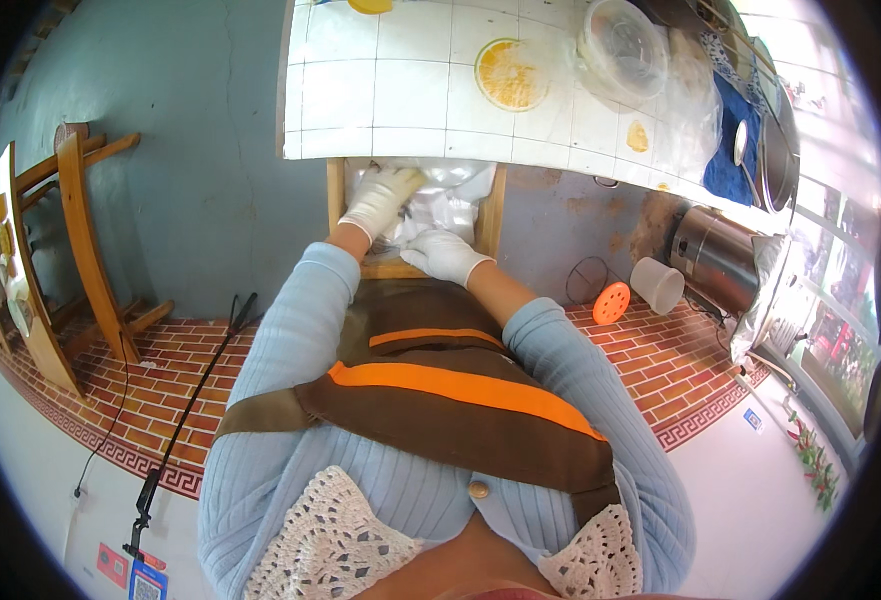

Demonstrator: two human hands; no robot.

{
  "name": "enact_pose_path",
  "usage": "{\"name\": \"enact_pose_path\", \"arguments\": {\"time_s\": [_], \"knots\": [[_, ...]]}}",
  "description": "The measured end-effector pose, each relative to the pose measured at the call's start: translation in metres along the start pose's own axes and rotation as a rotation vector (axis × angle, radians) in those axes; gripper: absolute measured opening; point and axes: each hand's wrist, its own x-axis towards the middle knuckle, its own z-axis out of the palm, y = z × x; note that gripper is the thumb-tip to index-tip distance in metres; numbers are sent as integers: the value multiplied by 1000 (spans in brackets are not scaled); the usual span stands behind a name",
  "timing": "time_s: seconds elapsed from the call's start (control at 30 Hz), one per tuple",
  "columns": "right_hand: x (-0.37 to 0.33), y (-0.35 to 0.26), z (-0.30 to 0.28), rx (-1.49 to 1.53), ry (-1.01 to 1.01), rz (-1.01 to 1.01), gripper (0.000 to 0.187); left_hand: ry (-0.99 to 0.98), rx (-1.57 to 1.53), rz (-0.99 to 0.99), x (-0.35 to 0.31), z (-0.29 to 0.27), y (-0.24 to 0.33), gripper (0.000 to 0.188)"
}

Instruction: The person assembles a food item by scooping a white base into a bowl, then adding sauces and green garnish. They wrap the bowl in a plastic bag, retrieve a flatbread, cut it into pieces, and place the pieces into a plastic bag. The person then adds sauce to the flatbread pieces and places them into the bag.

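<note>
A pulled-out wooden drawer (492,222) under the tiled counter holds crumpled clear plastic bags (452,212). Both my hands wear white gloves and are inside it. My left hand (384,197) lies over the bags on the left side, its fingers stretched toward the back; the tips partly blend with the shiny plastic. Closer to me, beside the drawer's front edge, my right hand (445,257) has its fingers bent against the plastic, seemingly pinching a bag.
On the white tiled counter (410,95) above stand a round orange-patterned mat (512,75), a clear plastic tub (624,48) and a blue cloth (730,140). An orange perforated disc (611,303), a whitish bucket (657,285) and a metal cylinder (712,262) are at right. Wooden furniture (95,245) stands left.
</note>
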Motion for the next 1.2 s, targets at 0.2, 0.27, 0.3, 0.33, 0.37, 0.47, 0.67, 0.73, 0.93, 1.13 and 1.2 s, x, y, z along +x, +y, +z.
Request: {"name": "enact_pose_path", "arguments": {"time_s": [0.2,0.27,0.3,0.33,0.37,0.47,0.67,0.73,0.93,1.13,1.2], "knots": [[7,10,4,-48,7,53,41,-3,81,-91,2,-28,2,15],[12,14,3,-53,-7,87,39,72,20,-123,-7,-34,8,16],[14,16,1,80,67,60,38,135,-55,-138,-13,-36,10,17],[15,16,-1,208,152,27,37,193,-132,-164,-19,-39,13,19],[14,15,-4,360,170,100,36,194,-168,-174,-23,-41,14,22],[9,7,-14,1175,376,210,36,154,-434,-233,-33,-45,23,24],[-4,-9,-24,1572,462,203,30,155,-679,-223,-36,-41,28,28],[-4,-7,-21,1624,449,197,29,149,-709,-236,-32,-37,24,29],[0,3,-11,1652,411,208,27,104,-663,-243,-15,-25,14,31],[-4,5,-13,1645,400,296,24,70,-793,-304,-5,-18,4,32],[-5,3,-12,1630,425,300,22,142,-804,-243,-3,-17,2,34]]}}
